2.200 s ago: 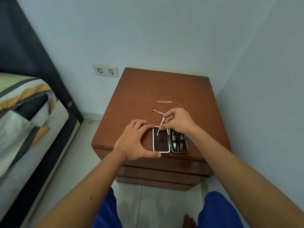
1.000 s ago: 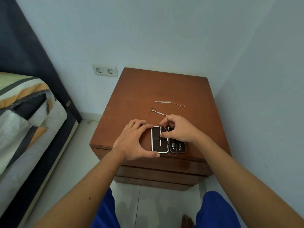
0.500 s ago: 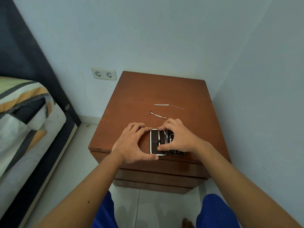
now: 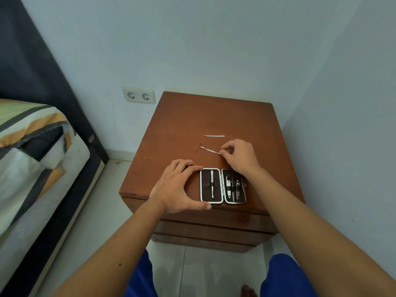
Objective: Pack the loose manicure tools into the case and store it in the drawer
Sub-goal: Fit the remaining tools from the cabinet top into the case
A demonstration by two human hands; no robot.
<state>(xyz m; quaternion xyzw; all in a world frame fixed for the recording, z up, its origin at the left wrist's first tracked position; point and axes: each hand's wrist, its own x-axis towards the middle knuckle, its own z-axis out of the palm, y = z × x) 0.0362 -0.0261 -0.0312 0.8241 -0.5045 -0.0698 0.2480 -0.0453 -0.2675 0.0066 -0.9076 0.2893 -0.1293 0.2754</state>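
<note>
1. The case (image 4: 222, 186) lies open flat at the near edge of the tabletop (image 4: 182, 125), at 6 o'clock of the top, its two halves side by side.
2. The left half of the case holds one slim tool (image 4: 212, 183) under its strap; the right half holds several small steel tools (image 4: 234, 186), too small to name one by one.
3. The left hand (image 4: 177, 187) rests at 9 o'clock of the case, its fingers (image 4: 192, 167) spread wide, touching the case's far-left corner, the thumb at its near-left corner, steadying it without lifting it.
4. The right hand (image 4: 240, 156) is at 12 o'clock of the case, its fingers (image 4: 224, 152) narrowed to a pinch at the right end of a loose thin tool (image 4: 210, 150) that lies flat on the wood.
5. Two more loose pieces lie further back, at 12 o'clock again: a flat file (image 4: 214, 136) and, just right of it, a thin pin-like tool (image 4: 231, 138).
6. The step in hand looks to be picking up the next loose tool; packing is partly done, three pieces are out.
7. The next move calls for lifting that tool by its end, bringing it to 6 o'clock and sliding it under a free strap.
8. The drawer (image 4: 214, 228) below is shut; it comes last.
</note>
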